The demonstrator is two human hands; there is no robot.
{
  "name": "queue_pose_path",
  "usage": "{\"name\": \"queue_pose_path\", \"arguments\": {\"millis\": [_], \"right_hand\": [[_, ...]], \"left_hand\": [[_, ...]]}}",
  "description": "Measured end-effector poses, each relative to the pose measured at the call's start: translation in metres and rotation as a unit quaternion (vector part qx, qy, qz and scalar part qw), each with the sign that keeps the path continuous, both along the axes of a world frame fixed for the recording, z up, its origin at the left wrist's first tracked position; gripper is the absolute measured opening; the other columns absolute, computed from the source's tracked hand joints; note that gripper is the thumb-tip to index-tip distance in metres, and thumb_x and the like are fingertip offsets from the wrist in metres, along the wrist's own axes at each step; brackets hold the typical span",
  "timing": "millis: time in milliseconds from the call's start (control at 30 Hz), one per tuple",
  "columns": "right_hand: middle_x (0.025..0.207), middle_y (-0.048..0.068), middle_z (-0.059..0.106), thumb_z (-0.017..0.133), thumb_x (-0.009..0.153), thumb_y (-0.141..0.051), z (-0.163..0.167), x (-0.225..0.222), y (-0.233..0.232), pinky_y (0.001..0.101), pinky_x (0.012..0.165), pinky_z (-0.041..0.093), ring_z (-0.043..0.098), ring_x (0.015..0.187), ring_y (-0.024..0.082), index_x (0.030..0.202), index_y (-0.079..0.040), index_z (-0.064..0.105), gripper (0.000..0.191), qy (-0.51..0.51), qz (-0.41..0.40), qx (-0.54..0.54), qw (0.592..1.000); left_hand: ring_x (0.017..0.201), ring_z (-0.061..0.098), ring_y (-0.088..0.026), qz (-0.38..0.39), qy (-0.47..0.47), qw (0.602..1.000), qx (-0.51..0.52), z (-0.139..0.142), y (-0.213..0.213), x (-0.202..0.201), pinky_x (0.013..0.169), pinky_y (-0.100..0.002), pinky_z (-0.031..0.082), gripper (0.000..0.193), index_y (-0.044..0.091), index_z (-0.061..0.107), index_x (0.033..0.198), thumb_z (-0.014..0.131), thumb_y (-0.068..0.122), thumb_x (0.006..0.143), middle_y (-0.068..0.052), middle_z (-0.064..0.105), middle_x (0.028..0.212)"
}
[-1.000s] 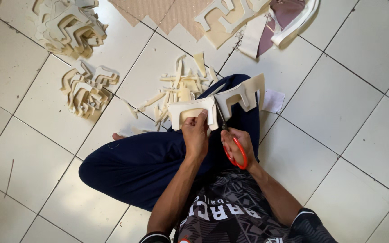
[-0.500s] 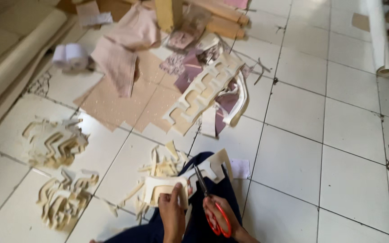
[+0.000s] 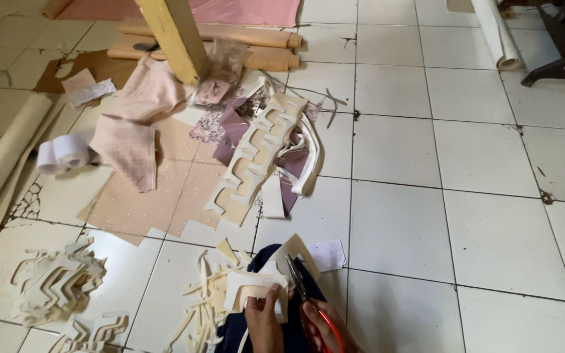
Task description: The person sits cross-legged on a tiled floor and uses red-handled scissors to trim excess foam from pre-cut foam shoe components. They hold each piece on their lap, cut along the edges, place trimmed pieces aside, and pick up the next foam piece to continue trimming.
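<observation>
**Cream foam shape under the scissors, view lifted across the floor**

Cream cut-outs lie in two stacks (image 3: 57, 282) at far left on the tiled floor (image 3: 426, 229), with a small roll of white tape (image 3: 67, 151) above them. Since a second ago the view has swung up from the lap to the room, so the hands now sit at the bottom edge and much more of the floor shows; the cutting itself looks unchanged. One pile of thin offcut strips (image 3: 204, 304) lies just left of the knee. The left hand (image 3: 264, 321) pinches one cream foam piece (image 3: 253, 287), fingers clenched on its lower edge, held over the dark trousers. Just right, the right hand (image 3: 325, 327) grips one pair of red-handled scissors (image 3: 302, 287), fingers through the loops, blades parted at the piece's edge. Higher up lie one cut-out sheet (image 3: 256, 157), two pink cloths (image 3: 135, 124), one yellow wooden post (image 3: 174, 36), two tan rolls (image 3: 256, 49), and one white roll (image 3: 498, 36) at far right.
</observation>
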State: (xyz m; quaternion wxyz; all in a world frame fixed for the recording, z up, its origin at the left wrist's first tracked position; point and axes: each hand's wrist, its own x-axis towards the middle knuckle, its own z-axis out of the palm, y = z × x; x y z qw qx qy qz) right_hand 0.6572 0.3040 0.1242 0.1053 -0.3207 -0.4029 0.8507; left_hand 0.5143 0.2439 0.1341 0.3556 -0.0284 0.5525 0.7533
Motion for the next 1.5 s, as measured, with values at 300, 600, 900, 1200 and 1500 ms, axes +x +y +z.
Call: {"name": "queue_pose_path", "arguments": {"millis": [300,600,900,1200,1500], "right_hand": [[0.059,-0.002,0.045,0.06,0.102,-0.047,-0.017,0.005,0.004,0.0256,0.04,0.034,0.043,0.043,0.009,0.088,-0.009,0.053,0.04,0.002,-0.019,-0.036,0.999],[0.06,-0.003,0.046,0.057,0.102,-0.046,-0.008,-0.018,-0.012,0.0243,0.04,0.035,0.043,0.043,0.008,0.091,-0.008,0.055,0.04,-0.034,0.076,0.01,0.996],[0.06,-0.002,0.05,0.061,0.099,-0.042,0.001,-0.058,-0.031,0.0237,0.039,0.037,0.045,0.043,0.007,0.094,-0.006,0.059,0.036,-0.049,0.121,0.151,0.98],[0.065,-0.003,0.053,0.059,0.1,-0.051,0.013,-0.105,-0.054,0.0205,0.051,0.043,0.051,0.055,0.004,0.109,-0.002,0.062,0.05,0.068,0.211,0.247,0.943],[0.058,-0.005,0.049,0.065,0.094,-0.052,0.029,-0.105,-0.066,0.0208,0.04,0.033,0.043,0.044,0.003,0.101,-0.001,0.064,0.052,0.022,0.216,0.245,0.945]], "left_hand": [[0.087,0.073,-0.022,-0.001,0.013,1.0,-0.025,-0.012,0.007,0.004,0.073,-0.033,0.058,0.028,-0.008,0.066,0.11,0.071,0.01,0.089,-0.018,0.076,0.101],[0.071,0.062,-0.017,0.069,0.058,0.992,-0.092,-0.017,-0.028,-0.022,0.061,-0.03,0.047,0.027,-0.006,0.067,0.103,0.073,0.019,0.092,-0.013,0.068,0.084],[0.067,0.057,-0.008,0.146,0.089,0.985,-0.006,0.023,-0.07,-0.06,0.055,-0.024,0.044,0.022,0.003,0.061,0.095,0.073,0.021,0.091,-0.002,0.065,0.079],[0.068,0.05,-0.008,0.227,0.106,0.966,-0.059,0.023,-0.112,-0.083,0.056,-0.024,0.041,0.03,-0.001,0.06,0.095,0.081,0.02,0.095,-0.004,0.057,0.08],[0.083,0.07,-0.011,0.211,0.078,0.972,0.064,0.036,-0.123,-0.076,0.071,-0.023,0.056,0.022,-0.002,0.059,0.101,0.074,0.012,0.092,-0.01,0.075,0.096]]}}
